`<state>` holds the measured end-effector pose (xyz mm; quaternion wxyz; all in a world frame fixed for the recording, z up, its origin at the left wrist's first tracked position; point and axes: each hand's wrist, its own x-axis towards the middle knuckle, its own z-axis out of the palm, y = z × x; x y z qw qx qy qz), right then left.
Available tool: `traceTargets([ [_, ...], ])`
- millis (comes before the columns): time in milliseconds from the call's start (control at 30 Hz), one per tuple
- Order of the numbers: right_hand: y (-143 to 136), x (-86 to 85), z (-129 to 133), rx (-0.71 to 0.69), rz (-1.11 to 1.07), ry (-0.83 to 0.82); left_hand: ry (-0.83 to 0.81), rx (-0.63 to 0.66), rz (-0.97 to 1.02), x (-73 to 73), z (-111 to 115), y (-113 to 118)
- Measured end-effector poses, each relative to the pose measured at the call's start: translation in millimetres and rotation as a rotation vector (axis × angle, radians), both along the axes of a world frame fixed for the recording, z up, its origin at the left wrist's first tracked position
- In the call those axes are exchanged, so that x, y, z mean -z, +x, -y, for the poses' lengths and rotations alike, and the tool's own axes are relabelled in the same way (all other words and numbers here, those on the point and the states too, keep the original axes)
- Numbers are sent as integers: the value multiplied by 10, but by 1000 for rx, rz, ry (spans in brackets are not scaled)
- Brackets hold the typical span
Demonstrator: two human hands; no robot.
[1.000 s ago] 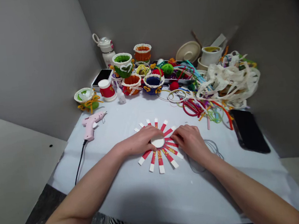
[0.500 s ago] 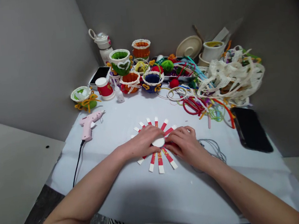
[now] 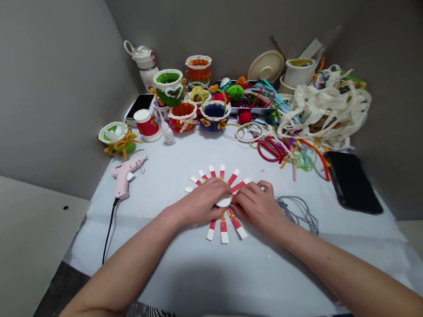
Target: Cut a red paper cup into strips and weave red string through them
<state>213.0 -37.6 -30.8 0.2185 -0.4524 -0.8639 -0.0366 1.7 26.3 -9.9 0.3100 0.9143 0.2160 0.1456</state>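
Note:
Red strips with white tips (image 3: 224,228) fan out like rays on the white-covered table, around a round white centre (image 3: 224,201). My left hand (image 3: 205,199) lies over the left side of this piece, its fingers curled at the edge of the centre. On the right side, my right hand (image 3: 257,205) has its fingertips bent in against the centre's rim and the strips. Both hands are closed on the piece. A loose coil of grey cord (image 3: 298,212) lies just right of my right hand.
At left lies a pink glue gun (image 3: 125,177) with a black cable. Decorated cups (image 3: 169,88), a glue bottle (image 3: 167,130) and a bottle (image 3: 146,67) stand behind. Red scissors (image 3: 270,150), white lace (image 3: 323,109) and a black phone (image 3: 354,183) are at right.
The rayed piece has turned slightly clockwise under my hands. My right hand has shifted a little left, showing more of the grey cord. The whole view has moved slightly.

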Motion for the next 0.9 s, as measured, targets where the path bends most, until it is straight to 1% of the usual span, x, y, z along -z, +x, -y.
traceTargets([
  [167,0,11,5,7,-18,-53,10,-5,20,3,25,8],
  [267,14,33,-1,6,-51,-107,16,-89,2,25,75,52],
  [333,26,38,3,5,-73,-148,-8,-142,-1,54,101,76],
  [433,65,13,27,3,-81,-226,-58,-172,9,89,108,78],
  [533,130,-42,69,-16,-37,-263,-65,-133,-12,77,67,47],
  [733,239,-151,153,-33,15,-309,-72,-25,-12,-2,-63,-58],
  [900,292,-187,319,-87,11,-258,-116,20,-44,-28,-117,-130],
])
